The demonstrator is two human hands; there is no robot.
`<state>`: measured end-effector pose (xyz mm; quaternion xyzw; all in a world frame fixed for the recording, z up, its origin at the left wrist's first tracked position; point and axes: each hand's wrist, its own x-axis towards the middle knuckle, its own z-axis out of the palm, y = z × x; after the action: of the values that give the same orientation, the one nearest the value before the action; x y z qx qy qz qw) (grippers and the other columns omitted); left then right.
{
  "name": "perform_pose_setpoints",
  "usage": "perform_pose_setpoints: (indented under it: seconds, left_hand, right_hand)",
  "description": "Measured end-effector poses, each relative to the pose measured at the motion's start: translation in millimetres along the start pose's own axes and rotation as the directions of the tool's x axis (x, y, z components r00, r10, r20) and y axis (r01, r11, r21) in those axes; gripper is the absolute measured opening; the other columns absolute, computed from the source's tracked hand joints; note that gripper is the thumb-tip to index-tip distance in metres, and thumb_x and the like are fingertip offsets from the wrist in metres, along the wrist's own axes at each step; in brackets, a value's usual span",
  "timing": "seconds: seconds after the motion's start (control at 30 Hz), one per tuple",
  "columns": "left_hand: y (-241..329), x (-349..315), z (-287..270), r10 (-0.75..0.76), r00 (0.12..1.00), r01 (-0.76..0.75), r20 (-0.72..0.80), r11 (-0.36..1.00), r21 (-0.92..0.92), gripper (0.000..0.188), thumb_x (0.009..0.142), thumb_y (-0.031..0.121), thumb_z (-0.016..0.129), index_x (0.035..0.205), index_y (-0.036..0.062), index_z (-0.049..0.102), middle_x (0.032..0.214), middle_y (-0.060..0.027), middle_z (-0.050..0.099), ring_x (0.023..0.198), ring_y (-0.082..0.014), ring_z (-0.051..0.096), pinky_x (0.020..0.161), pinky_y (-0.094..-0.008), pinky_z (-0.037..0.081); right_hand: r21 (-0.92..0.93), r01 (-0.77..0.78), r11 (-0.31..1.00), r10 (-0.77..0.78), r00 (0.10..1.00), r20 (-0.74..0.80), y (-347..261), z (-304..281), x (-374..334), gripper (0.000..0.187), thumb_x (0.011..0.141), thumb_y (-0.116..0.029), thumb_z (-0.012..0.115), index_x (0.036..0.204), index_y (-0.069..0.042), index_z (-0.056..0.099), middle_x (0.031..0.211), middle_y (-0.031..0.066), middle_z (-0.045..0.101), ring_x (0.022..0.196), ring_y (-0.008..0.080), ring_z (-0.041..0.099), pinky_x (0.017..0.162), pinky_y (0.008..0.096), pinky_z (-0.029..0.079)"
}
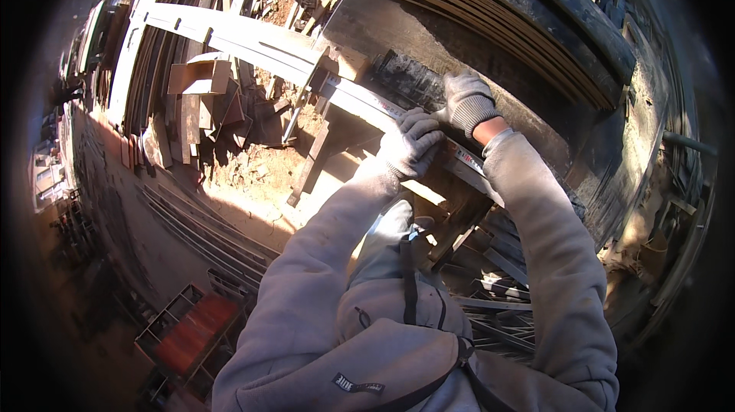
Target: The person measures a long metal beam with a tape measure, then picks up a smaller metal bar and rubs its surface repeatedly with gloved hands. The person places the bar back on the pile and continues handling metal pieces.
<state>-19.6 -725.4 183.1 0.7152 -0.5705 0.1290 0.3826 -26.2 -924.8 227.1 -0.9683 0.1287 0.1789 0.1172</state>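
Observation:
Both my hands wear pale knitted work gloves and are close together at a workbench edge. My left hand (413,144) has its fingers curled over a long pale strip (360,103), which runs from the upper left down toward the right. Beside it, slightly farther off, my right hand (465,98) is closed, its thumb side toward the left hand. Whatever sits in the right fingers is hidden. Just left of the right hand, a dark, rough-surfaced piece (406,76) lies on the brown bench top (528,109).
A stack of brown boards (490,21) lies along the far side of the bench. Wood scraps (264,155) litter the ground at left, near an open cardboard box (199,77). A red-topped metal cart (197,333) stands lower left. Long lengths of material (501,328) lie under the bench.

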Motion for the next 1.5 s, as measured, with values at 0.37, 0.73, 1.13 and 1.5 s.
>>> perform_pose_setpoints:
  seconds: [0.37,0.73,1.13,1.5]
  left_hand:
    - [-1.4,-2.3,0.2,-0.024,1.0,0.023,0.021,1.0,0.007,0.038,0.069,0.005,0.086,0.103,0.0072,0.07,0.113,-0.0127,0.072,0.111,-0.0405,0.067,0.095,-0.0517,0.059]
    - [1.1,-10.0,10.2,-0.068,0.998,0.068,0.016,0.998,-0.003,0.04,0.066,0.005,0.085,0.104,0.009,0.072,0.114,-0.0107,0.071,0.112,-0.0382,0.065,0.097,-0.0493,0.057]
    - [2.1,-8.1,8.0,-0.138,0.99,0.138,0.005,0.99,-0.002,0.043,0.072,0.005,0.082,0.113,0.0078,0.071,0.117,-0.0119,0.071,0.113,-0.0377,0.066,0.1,-0.0515,0.056]
    - [-111.1,107.8,-41.1,-0.872,0.375,0.23,0.314,0.416,0.88,0.063,0.094,0.063,0.067,0.142,0.0228,0.071,0.159,-0.009,0.057,0.158,-0.035,0.033,0.132,-0.0582,0.01]
  right_hand:
    - [0.191,0.037,0.981,-0.03,0.999,-0.043,-4.7,11.8,9.0,0.045,0.09,-0.04,0.082,0.12,-0.009,0.069,0.129,0.0206,0.066,0.122,0.0403,0.067,0.101,0.0507,0.056]
    - [0.451,0.044,0.892,0.059,0.976,-0.211,19.3,48.1,3.4,0.039,0.091,-0.043,0.08,0.117,-0.015,0.077,0.114,0.0181,0.074,0.109,0.0376,0.071,0.096,0.0489,0.056]
    - [0.307,-0.019,0.951,0.034,0.998,-0.046,14.8,38.4,-0.3,0.041,0.098,-0.042,0.071,0.129,-0.015,0.072,0.132,0.016,0.068,0.126,0.0387,0.064,0.105,0.0514,0.053]
    - [0.507,-0.202,0.838,0.285,0.954,-0.09,18.4,47.8,-38.0,0.041,0.094,-0.043,0.077,0.128,-0.018,0.076,0.133,0.0154,0.069,0.128,0.0367,0.063,0.109,0.0474,0.052]
